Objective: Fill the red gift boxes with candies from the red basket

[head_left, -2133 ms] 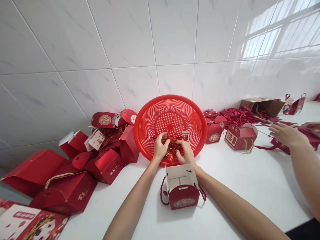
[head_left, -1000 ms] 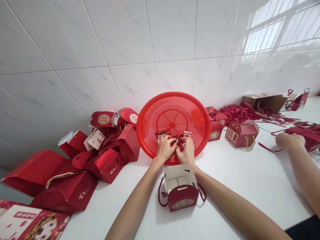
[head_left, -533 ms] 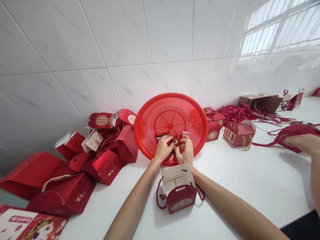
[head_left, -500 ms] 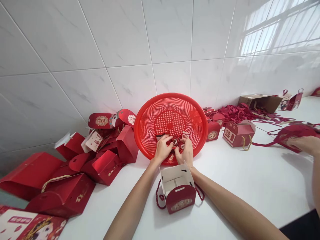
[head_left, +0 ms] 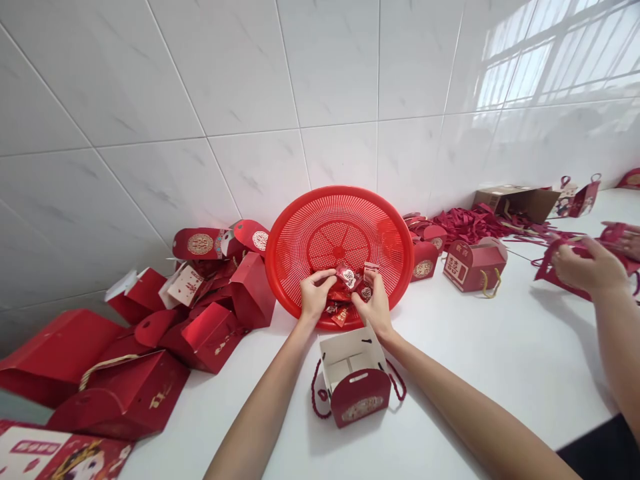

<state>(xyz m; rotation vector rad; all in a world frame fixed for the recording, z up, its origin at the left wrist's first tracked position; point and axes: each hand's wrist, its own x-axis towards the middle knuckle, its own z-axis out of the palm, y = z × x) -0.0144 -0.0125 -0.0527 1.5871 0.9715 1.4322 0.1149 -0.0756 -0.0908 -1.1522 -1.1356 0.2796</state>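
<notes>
Red plastic basket (head_left: 340, 193), perforated, surrounds both hands; the person's left hand (head_left: 314, 298) pinches a wrapped packet (head_left: 347, 276) by its edge, thumb against fingers; right of it, the right hand (head_left: 379, 307) curls at other packets (head_left: 340, 316), though whether it grips one cannot be told; below the hands, an open box (head_left: 362, 399) stands on the white worktop (head_left: 475, 333); red cartons (head_left: 213, 337) crowd left of the left hand.

Two slim forearms (head_left: 264, 398) — bare and tapering — end in a bare left hand (head_left: 314, 297) and right hand (head_left: 376, 308).
</notes>
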